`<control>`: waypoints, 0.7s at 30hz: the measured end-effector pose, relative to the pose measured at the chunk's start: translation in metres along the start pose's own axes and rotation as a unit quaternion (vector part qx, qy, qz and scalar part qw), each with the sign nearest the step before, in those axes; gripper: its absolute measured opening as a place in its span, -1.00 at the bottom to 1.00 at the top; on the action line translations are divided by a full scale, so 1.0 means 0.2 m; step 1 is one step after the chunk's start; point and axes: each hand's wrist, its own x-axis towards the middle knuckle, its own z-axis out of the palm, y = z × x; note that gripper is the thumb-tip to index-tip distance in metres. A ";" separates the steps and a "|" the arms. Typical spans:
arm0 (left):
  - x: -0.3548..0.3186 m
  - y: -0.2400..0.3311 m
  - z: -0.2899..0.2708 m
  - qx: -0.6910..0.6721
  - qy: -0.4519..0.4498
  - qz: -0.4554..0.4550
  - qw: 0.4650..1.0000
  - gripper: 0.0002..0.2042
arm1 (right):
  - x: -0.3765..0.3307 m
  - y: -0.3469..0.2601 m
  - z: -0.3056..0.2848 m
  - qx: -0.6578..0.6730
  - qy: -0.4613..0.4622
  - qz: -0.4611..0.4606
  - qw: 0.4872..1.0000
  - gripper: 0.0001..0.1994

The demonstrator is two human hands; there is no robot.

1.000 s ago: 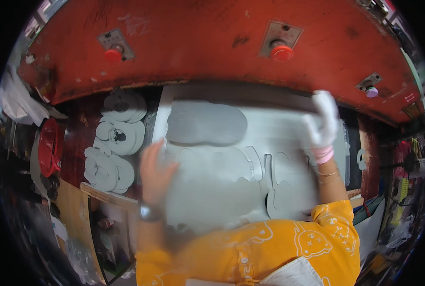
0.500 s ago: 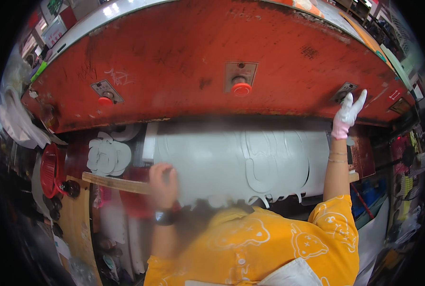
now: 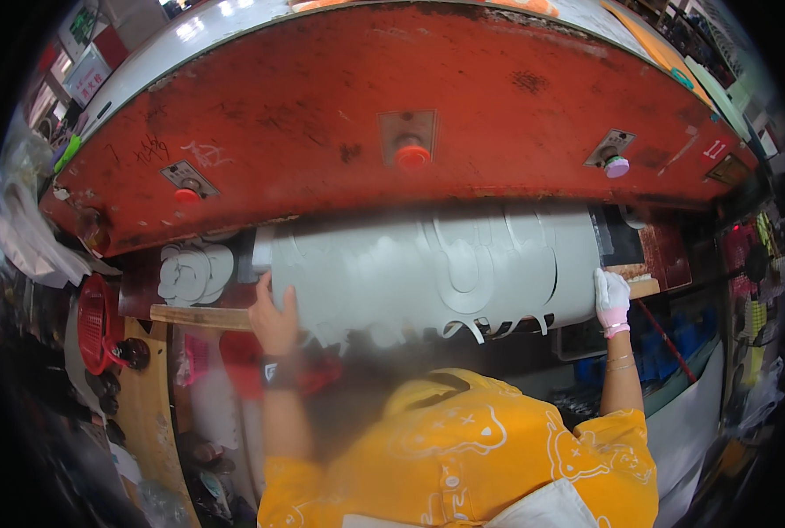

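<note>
The grey sheet [image 3: 366, 273] lies partly under the red machine [image 3: 295, 114], my left hand [image 3: 275, 326] and right hand [image 3: 613, 299] at opposite edges; whether clamped, I can't tell. Probably light, floppy: best held by 2 sides.

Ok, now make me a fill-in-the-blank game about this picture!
The gloved hand, at the edge of the pale sheet, is the ____ one.
The bare hand, wearing a dark watch, is the ____ one.
The red panel has ____ round buttons on plates.
The basket at left is coloured ____.

Missing: right; left; three; red.
</note>
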 end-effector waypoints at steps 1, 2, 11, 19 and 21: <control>0.01 0.01 -0.01 -0.006 0.002 0.004 1.000 -0.54 | 0.00 -0.01 -0.01 -0.004 -0.007 -0.002 1.000 -0.66; 0.01 0.03 -0.02 -0.007 -0.003 0.001 1.000 -0.55 | -0.01 -0.02 -0.02 -0.002 -0.006 -0.002 1.000 -0.66; -0.06 0.02 -0.06 -0.035 -0.031 -0.044 0.998 -0.55 | -0.10 -0.02 -0.05 0.087 -0.098 0.079 0.988 -0.58; -0.31 0.13 -0.24 0.019 -0.060 -0.086 0.994 -0.29 | 0.20 -0.47 -0.22 0.133 -0.038 0.022 0.990 -0.63; -0.25 0.18 -0.23 -0.044 0.053 0.004 0.998 -0.25 | 0.26 -0.82 -0.12 0.172 -0.087 -0.176 0.965 -0.58</control>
